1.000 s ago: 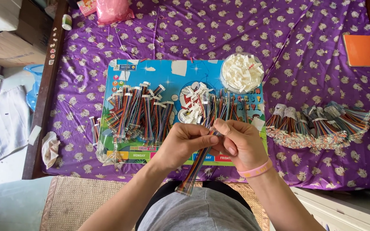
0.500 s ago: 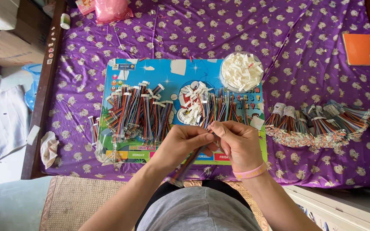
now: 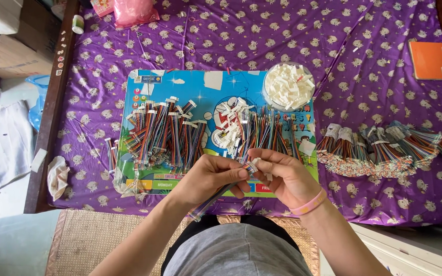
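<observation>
Here, one ribbon cable [image 3: 221, 193] is pinched by the left hand [image 3: 208, 176] and right hand [image 3: 282, 174] near the board [image 3: 190, 84]; one bowl [image 3: 288, 86] sits far right, two wire heaps [image 3: 164, 135] lie between.

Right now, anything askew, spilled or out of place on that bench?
Nothing spilled or damaged. The white connectors sit inside their clear bowl, and the wire bundles lie in rough rows on the blue mat. A few stray wires lie off the mat's left edge. Both hands, left hand and right hand, hold one ribbon cable.
</observation>
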